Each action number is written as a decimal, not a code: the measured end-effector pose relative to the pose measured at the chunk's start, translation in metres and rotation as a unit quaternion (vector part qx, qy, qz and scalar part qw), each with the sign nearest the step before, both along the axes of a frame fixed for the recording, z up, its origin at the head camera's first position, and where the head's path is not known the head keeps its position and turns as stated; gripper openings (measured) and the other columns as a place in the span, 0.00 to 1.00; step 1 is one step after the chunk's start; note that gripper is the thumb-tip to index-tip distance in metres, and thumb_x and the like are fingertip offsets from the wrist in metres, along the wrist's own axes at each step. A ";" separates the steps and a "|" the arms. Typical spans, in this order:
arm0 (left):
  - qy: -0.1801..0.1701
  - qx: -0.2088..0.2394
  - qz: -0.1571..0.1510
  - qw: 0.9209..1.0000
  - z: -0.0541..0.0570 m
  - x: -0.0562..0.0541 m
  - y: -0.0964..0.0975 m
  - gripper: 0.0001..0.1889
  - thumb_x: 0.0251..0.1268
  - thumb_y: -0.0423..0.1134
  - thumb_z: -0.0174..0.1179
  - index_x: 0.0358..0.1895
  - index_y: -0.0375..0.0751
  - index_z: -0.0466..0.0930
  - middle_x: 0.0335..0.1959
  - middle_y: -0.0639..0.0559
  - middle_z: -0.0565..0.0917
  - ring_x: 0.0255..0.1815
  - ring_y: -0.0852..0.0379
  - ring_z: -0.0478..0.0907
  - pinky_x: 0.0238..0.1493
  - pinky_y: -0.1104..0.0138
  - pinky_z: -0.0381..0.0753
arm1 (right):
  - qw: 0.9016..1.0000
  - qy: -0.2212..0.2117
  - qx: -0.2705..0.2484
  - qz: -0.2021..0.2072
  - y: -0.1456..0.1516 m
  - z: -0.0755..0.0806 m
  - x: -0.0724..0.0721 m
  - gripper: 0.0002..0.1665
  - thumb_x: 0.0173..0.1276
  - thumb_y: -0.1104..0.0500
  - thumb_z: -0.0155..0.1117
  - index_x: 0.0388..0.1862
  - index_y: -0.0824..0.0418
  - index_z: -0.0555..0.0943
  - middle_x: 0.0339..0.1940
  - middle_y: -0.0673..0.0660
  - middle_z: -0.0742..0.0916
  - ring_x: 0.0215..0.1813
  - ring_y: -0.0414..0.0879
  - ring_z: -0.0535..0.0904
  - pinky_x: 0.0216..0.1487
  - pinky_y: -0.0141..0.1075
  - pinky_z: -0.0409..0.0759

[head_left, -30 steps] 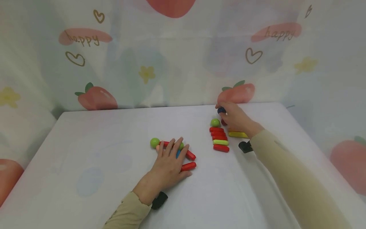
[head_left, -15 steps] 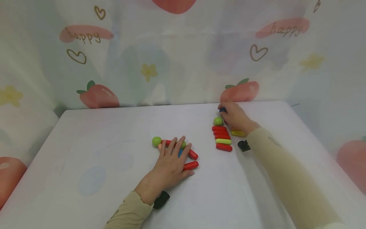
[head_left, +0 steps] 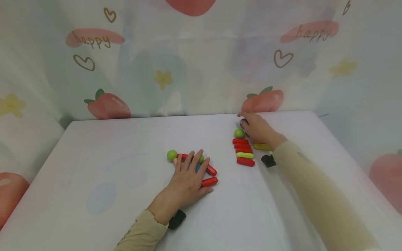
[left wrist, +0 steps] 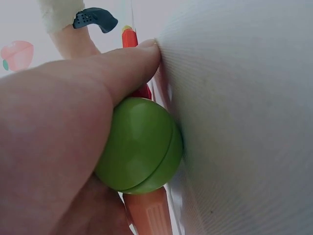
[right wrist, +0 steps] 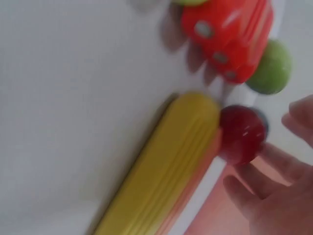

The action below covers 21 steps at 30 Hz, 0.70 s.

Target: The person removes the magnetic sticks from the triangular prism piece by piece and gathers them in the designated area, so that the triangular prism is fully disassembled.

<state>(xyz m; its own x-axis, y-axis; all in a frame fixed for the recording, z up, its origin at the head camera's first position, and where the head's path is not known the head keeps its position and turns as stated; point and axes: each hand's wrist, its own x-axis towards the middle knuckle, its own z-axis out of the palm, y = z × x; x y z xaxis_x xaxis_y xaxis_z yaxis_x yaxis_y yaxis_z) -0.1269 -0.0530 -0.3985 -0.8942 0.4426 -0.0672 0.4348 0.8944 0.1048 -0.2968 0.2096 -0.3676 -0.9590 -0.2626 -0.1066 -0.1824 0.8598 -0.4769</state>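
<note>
My left hand (head_left: pixel 184 183) lies with spread fingers over a cluster of toy building sticks and balls. From under it show red sticks (head_left: pixel 209 182), a blue piece (head_left: pixel 198 168) and a green ball (head_left: pixel 171 155). The left wrist view has a green ball (left wrist: pixel 139 144) beside the thumb, with an orange stick (left wrist: pixel 149 210) behind it. At the table's far edge, my right hand (head_left: pixel 259 127) has its fingers extended around a dark blue ball (head_left: pixel 243 122). In the right wrist view, thumb and fingers stand apart beside a dark red ball (right wrist: pixel 242 134), which largely hides the blue one.
Left of the right hand, several red sticks (head_left: pixel 243 150) and one yellow-green stick (head_left: pixel 245 155) lie in a row, a green ball (head_left: pixel 239 133) at its far end. A yellow stick (right wrist: pixel 161 166) lies by the red ball. A printed curtain (head_left: pixel 201 69) rises behind the white table (head_left: pixel 125 139).
The right hand's fingers, curled on the dark blue ball before, have loosened and straightened around it. The left hand keeps its place on the cluster. The head view has shifted slightly.
</note>
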 end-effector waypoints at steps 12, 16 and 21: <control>0.007 0.008 -0.005 1.000 0.000 0.000 0.002 0.46 0.65 0.65 0.57 0.79 0.46 0.50 0.81 0.44 0.48 0.80 0.40 0.49 0.77 0.39 0.45 | 0.984 0.161 -0.068 0.032 -0.019 0.014 0.053 0.20 0.75 0.64 0.51 0.64 0.64 0.70 0.61 0.64 0.74 0.57 0.57 0.70 0.56 0.51 0.79; 0.010 0.005 -0.004 1.000 0.000 -0.001 0.001 0.48 0.64 0.66 0.58 0.80 0.46 0.48 0.81 0.44 0.48 0.80 0.39 0.49 0.77 0.38 0.44 | 0.974 0.194 -0.110 0.050 -0.028 0.012 0.075 0.17 0.73 0.67 0.52 0.59 0.65 0.74 0.60 0.64 0.76 0.57 0.57 0.72 0.57 0.51 0.79; 0.010 0.013 0.005 1.000 -0.001 0.000 0.001 0.52 0.63 0.66 0.59 0.80 0.45 0.44 0.81 0.44 0.48 0.80 0.40 0.50 0.77 0.38 0.44 | 0.970 0.194 -0.132 0.064 -0.039 0.002 0.102 0.15 0.72 0.66 0.55 0.56 0.63 0.77 0.58 0.61 0.79 0.58 0.56 0.75 0.57 0.50 0.82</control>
<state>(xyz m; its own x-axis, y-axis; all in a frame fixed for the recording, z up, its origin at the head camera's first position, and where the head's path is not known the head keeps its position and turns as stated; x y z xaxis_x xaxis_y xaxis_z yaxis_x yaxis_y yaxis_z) -0.1271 -0.0518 -0.3997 -0.8997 0.4349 -0.0381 0.4279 0.8958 0.1205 -0.1950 0.1703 -0.3651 -0.8709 -0.3516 0.3433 -0.4900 0.6754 -0.5511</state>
